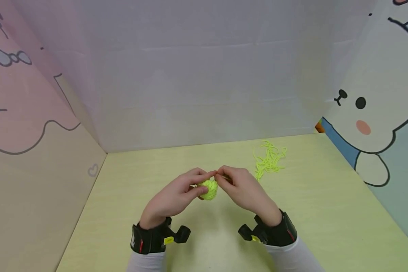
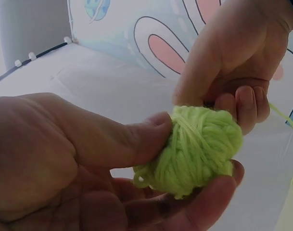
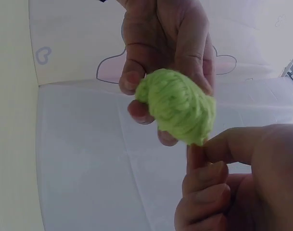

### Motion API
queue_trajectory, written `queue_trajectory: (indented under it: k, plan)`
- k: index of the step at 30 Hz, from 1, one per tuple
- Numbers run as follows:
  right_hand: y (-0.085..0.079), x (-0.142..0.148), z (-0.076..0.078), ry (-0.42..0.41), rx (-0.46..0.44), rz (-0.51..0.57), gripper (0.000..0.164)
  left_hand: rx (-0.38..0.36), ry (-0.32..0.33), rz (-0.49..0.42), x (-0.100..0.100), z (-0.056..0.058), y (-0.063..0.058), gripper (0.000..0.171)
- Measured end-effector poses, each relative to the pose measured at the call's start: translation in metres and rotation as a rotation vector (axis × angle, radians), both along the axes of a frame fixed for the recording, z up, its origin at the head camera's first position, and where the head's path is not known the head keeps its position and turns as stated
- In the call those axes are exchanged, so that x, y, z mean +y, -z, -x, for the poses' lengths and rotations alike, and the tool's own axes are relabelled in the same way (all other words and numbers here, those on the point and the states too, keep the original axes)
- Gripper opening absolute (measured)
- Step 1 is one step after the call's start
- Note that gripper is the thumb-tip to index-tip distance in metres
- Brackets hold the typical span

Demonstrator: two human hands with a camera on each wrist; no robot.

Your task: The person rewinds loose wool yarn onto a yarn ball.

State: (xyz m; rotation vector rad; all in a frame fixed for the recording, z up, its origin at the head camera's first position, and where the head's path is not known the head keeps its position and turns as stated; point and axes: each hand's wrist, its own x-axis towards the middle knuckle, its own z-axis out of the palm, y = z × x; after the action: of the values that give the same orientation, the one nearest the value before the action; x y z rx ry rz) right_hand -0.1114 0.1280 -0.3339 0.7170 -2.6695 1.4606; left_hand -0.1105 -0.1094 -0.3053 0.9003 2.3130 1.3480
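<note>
Head view: ball of bright yellow-green yarn, held up between both hands above the table, near the middle of the scene.
Left hand: closed about the ball; thumb on one side, fingers beneath and behind, forefinger stretched over the top toward the other hand.
Right hand: fingers curled in, thumb and forefinger brought together at the ball's edge; strand held in the curl, trailing out past the fingers. Exact grip at the fingertips partly hidden.
Ball, condition: thickly wound, rounded but uneven; a small loop standing out near the left thumb.
Loose yarn: same colour, one tangled heap on the table, beyond and to the right of the hands.
Straps: black, one per wrist, each with a small dark mount.
Sleeves: pale, below the straps.
Back wall: pale sheet, creased.
Side panels: cartoon drawings, pink at left, white and blue at right.
</note>
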Motion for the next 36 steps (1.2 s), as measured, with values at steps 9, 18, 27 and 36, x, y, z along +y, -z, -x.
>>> queue_trajectory:
  k: [9, 18, 27, 36]
  plan:
    - [-0.004, 0.005, -0.007, 0.028, 0.004, 0.088, 0.019, 0.089, -0.109, 0.144, 0.007, 0.003, 0.004, 0.054]
    - [-0.009, 0.003, -0.014, -0.003, 0.065, 0.12, 0.016, 0.067, -0.379, -0.09, 0.016, 0.007, 0.007, 0.048]
    - [-0.008, -0.006, -0.016, -0.079, 0.107, 0.097, 0.015, 0.041, -0.525, -0.335, 0.021, 0.01, 0.007, 0.042]
    - [-0.006, -0.01, -0.014, -0.139, 0.082, 0.014, 0.018, -0.017, -0.545, -0.562, 0.023, 0.01, 0.006, 0.038]
